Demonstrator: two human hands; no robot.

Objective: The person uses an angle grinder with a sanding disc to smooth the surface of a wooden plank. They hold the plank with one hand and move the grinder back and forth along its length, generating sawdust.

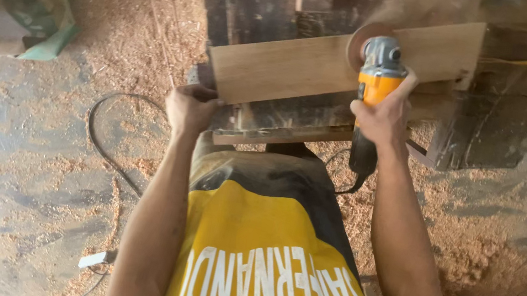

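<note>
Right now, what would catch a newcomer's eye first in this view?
The orange and grey grinder in the right hand, its disc against the upper edge of a pale wooden board at top centre. The left hand grips the board's lower left corner. Sawdust covers the floor, with a black cable looping at left.

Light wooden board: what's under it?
The light wooden board lies on darker, worn planks, which jut out along its near edge. What carries those planks is covered; sawdust floor shows around them.

No packages, labels, signs, screens
</note>
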